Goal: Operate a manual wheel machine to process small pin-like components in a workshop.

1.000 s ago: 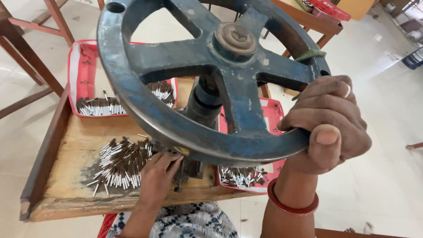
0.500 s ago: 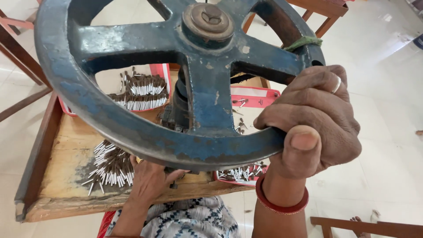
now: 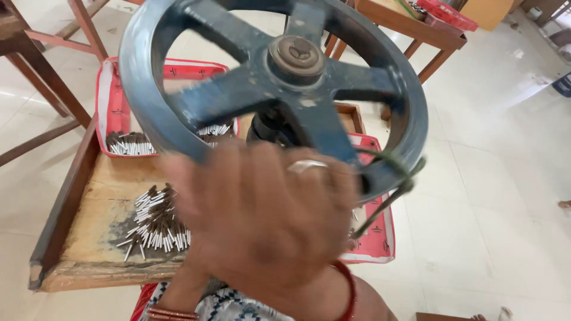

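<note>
blurred right hand (image 3: 262,229) wrapped around the near rim of the blue iron handwheel (image 3: 178,137), left hand hidden beneath the wheel, grip unclear, pile of small white sticks (image 3: 156,223) on the wooden bench (image 3: 89,208) below-left of the wheel

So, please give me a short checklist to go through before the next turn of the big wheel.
1. Right hand on the blue handwheel rim: cannot tell, the hand is blurred and covers the rim.
2. Left hand away from the press screw: cannot tell, it is hidden behind the right hand.
3. Loose white sticks stay on the wooden tray: ok.
4. Green string on the rim not in the grip: ok, it hangs to the side.
5. Red tray with sticks lies flat on the wood: ok.
</note>
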